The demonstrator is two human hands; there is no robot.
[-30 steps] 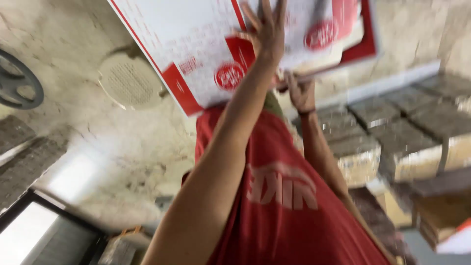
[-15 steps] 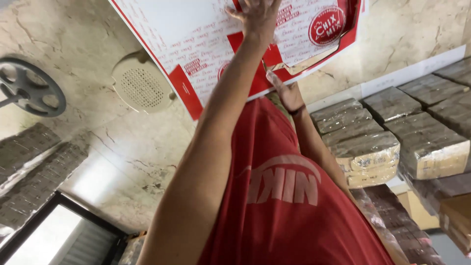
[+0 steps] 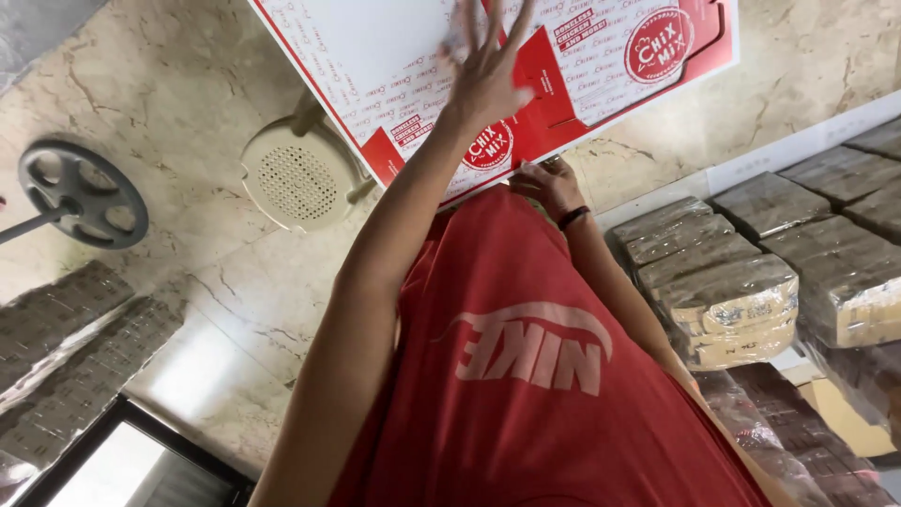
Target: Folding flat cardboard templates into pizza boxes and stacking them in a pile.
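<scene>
Flat red-and-white cardboard box blank (image 3: pixel 394 75)

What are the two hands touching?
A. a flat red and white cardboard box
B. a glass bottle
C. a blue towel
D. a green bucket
A: the left hand lies spread with open fingers on the flat red and white cardboard box, and the right hand touches its lower edge.

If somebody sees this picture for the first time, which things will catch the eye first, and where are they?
First comes the flat white-and-red printed carton sheet across the top, with the left hand spread open on it and the right hand gripping its lower edge. Below it the person's red shirt fills the middle. On the right lie stacks of plastic-wrapped bundles, and on the marble floor stands a beige plastic stool.
</scene>
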